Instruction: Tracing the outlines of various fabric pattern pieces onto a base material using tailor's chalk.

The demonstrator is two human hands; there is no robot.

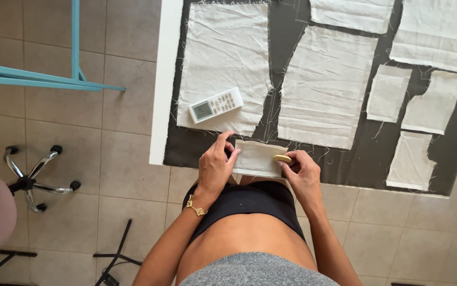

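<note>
1. Two bare hands work at the near edge of a white table [160, 79] covered by a dark cloth [286, 21].
2. The left hand [215, 167], a gold bracelet [196, 209] on its wrist, presses a small cream fabric piece [257, 157] flat, fingers close together, the index tip at the piece's 10 o'clock corner.
3. The right hand [302, 175] pinches a flat yellow disc, likely tailor's chalk [281, 158], between thumb and fingers at the piece's 3 o'clock edge.
4. A white remote control [215, 105] lies at 11 o'clock from the piece, on a larger cream panel [225, 53].
5. More cream cut pieces [323, 85] spread from 12 to 3 o'clock.
6. A chair's chrome wheeled base [35, 177] stands on the tiled floor at 9 o'clock.
</note>
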